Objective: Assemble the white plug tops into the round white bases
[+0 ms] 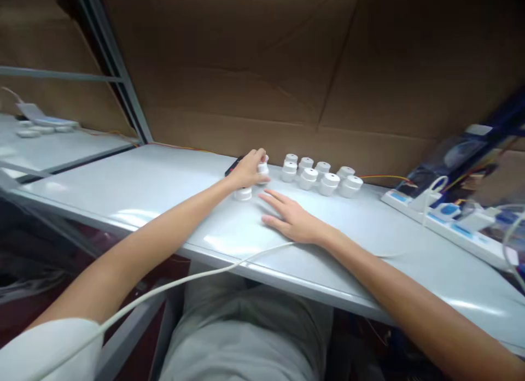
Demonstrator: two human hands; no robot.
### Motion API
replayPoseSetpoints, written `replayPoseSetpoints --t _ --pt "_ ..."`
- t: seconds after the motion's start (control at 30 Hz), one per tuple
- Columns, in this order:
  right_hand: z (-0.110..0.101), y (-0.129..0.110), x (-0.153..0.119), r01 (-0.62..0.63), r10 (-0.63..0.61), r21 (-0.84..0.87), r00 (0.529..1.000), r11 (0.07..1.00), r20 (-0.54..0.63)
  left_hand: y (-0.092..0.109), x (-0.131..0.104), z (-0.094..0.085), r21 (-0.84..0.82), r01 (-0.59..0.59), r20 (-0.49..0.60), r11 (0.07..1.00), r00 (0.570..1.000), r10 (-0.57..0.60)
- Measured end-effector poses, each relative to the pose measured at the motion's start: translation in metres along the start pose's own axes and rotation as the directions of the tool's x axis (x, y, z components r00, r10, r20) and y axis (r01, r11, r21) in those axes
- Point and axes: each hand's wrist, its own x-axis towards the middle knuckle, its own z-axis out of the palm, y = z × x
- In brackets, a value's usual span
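My left hand [248,170] reaches over the table, its fingers closed round a small white round device [262,169] near the back. Another such device [243,194] stands on the tabletop just below that hand, partly covered by it. A black object [233,165], perhaps a remote or phone, lies behind the left wrist. My right hand [289,220] rests low over the table with fingers spread and nothing in them. To the right of the left hand, several white devices [308,178] stand in two rows, each with a small dark spot on top.
A white cable [184,279] runs from lower left across the table edge to under my right wrist. At right lies a power strip [455,228] with plugs and chargers. Cardboard [246,69] walls the back. A metal frame post [118,69] stands left, beside another table [36,151].
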Motion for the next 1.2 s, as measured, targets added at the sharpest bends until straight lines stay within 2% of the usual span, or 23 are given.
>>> replayPoseSetpoints --t 0.17,0.27,0.5,0.63,0.77,0.9,1.0,1.1,1.2 --pt "-0.003 0.000 -0.002 -0.043 0.046 -0.049 0.997 0.998 0.066 0.004 0.016 0.006 0.065 -0.053 0.042 0.996 0.998 0.050" --pt "-0.006 -0.001 -0.003 -0.024 0.027 -0.047 0.998 0.999 0.064 0.006 0.033 0.008 0.114 -0.073 0.098 0.991 0.993 0.062" --pt "-0.007 0.000 -0.004 0.023 -0.022 -0.035 0.999 0.999 0.033 0.014 0.059 0.016 0.341 -0.017 0.170 0.940 0.984 -0.044" --pt "-0.007 0.001 -0.005 0.026 -0.025 -0.043 0.999 0.999 0.029 0.016 0.067 0.016 0.382 0.001 0.202 0.924 0.976 -0.085" --pt "-0.008 0.001 -0.005 0.029 -0.028 -0.030 0.999 0.999 0.035 0.010 0.070 0.013 0.398 0.057 0.190 0.916 0.971 -0.143" --pt "-0.008 0.002 -0.006 0.028 -0.026 -0.031 0.999 0.999 0.038 0.008 0.056 0.002 0.402 0.052 0.226 0.914 0.962 -0.154" --pt "-0.007 0.002 -0.007 0.030 -0.029 -0.024 0.999 0.999 0.025 0.013 0.032 -0.010 0.357 0.003 0.222 0.934 0.971 -0.088" --pt "-0.005 0.003 -0.007 0.027 -0.027 0.002 1.000 1.000 -0.016 0.018 0.003 -0.020 0.198 -0.076 0.214 0.977 0.976 0.033" --pt "-0.002 0.005 -0.005 0.017 -0.013 0.023 0.990 1.000 -0.140 0.022 -0.022 -0.027 -0.104 -0.198 0.205 0.975 0.955 0.216"
